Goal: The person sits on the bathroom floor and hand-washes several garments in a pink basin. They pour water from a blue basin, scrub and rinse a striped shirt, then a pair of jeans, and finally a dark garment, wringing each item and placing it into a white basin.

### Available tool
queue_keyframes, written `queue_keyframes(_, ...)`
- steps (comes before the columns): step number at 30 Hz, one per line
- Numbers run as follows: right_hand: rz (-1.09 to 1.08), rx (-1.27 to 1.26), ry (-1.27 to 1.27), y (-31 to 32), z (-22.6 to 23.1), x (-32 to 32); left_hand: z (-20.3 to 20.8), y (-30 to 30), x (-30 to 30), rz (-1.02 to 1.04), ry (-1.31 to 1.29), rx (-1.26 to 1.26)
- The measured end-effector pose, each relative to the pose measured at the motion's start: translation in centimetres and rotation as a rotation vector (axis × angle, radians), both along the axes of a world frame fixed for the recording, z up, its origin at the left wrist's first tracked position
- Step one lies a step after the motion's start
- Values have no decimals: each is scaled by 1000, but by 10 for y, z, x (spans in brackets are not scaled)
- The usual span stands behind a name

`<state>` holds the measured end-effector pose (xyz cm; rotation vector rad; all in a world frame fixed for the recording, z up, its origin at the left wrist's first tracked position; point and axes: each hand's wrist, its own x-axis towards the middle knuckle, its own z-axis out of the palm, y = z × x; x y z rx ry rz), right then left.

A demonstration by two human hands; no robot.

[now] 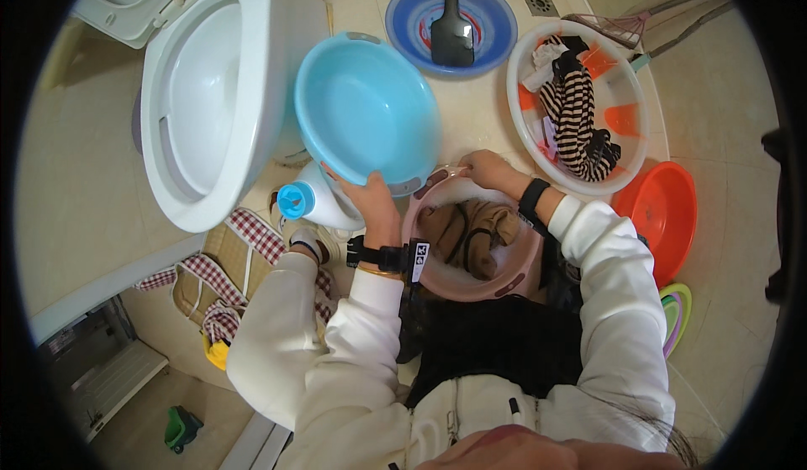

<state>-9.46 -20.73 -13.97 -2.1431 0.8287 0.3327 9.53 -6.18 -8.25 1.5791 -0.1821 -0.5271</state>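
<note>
The light-blue basin (370, 108) is oval, smooth and glossy inside, with a broad rolled rim and a grey-blue grip inset at each end; it lies ahead of the person, between the white toilet (277, 92) and the blue round basin (403, 37); the left hand (366, 197) is partly closed on its near rim, thumb at the edge; the pink basin (458, 289) stands just in front of the person's body, a darker mauve grip at each end, brown cloth (487, 230) bunched inside; the right hand (490, 171) is curled at its far rim, beside the far grip, and whether it grips firmly cannot be told; the undersides of both basins are hidden, so contact between the light-blue basin and the floor cannot be confirmed; the white bottle (328, 205) with its blue cap (295, 200) is partly covered by the left hand and the light-blue basin; the cloth's folds conceal its garment type; the left fingertips are hard to make out; the toilet lid (126, 7) is cut off by the dark fisheye border.
</note>
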Motion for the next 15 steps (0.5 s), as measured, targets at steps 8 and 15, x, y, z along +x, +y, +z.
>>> queue_keyframes(8,-82,74,126,-6,-1,-56,16,-9,-27,110,560,-40)
queue_keyframes(15,248,223,293,-35,29,-58,10,-11,-67,137,704,-121)
